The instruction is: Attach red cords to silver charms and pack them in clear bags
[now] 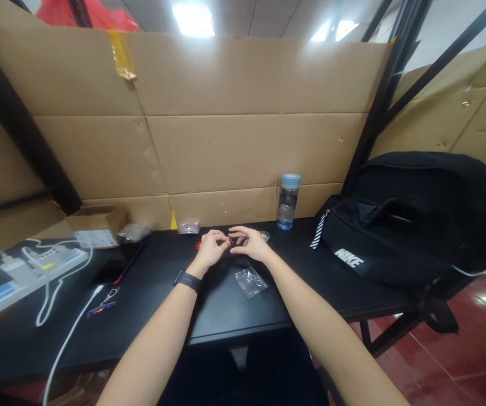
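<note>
My left hand (211, 248) and my right hand (250, 243) meet over the black table, fingertips almost touching. Thumb and forefinger of the left are pinched together. The right hand's fingers curl toward the same spot, around something small and dark that I cannot make out. Something red (198, 246) peeks out just beside the left hand. Below the right hand lies a clear plastic bag (250, 282), crumpled and flat on the table. Behind the right hand a small, round, shiny thing (265, 236) is partly hidden.
A water bottle (288, 202) stands at the back, near a black backpack (395, 225) on the right. To the left are a power strip (26, 282) with white cables, a keychain (102, 308), a small cardboard box (99, 223) and a small clear packet (189, 227). Cardboard (226, 152) walls the back.
</note>
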Available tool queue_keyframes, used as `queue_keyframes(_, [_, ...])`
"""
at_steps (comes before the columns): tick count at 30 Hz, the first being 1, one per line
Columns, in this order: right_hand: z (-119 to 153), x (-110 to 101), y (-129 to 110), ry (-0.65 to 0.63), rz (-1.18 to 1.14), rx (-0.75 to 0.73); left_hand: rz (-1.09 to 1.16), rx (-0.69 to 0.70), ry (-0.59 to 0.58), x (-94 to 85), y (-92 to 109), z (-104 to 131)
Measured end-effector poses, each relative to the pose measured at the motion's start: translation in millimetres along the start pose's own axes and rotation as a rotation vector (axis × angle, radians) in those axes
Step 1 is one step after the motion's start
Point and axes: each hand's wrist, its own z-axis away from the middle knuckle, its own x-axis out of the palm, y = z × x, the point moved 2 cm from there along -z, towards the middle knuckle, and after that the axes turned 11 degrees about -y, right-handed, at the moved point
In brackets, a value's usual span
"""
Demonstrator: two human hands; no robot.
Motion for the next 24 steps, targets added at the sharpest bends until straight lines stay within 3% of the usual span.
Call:
queue_keyframes(7, [-0.2, 1.5, 6.9, 0.037, -0.107, 0.072, -0.127, 0.021, 0.065, -4.1, 15.0, 8.2])
queue_keyframes(14, [-2.0, 3.9, -0.2, 0.103, -0.258, 0.103, -0.088, 0.040, 0.119, -4.8, 20.2, 8.3])
queue_keyframes(18, [-2.1, 1.9, -9.0, 0.200, -0.332, 0.134, -0.045, 0.090, 0.167, -14.6, 23.6, 8.5])
queue_keyframes(20, [-1.9, 0.7, -11.7, 0.232, -0.350, 0.157, -0.011, 0.152, 0.143, -20.9, 26.0, 9.8])
queue_keyframes(24, [-1.7, 0.0, -10.0, 0.193, -0.379, 0.178, -0.055, 0.283, -0.023, -25.6, 30.0, 13.6])
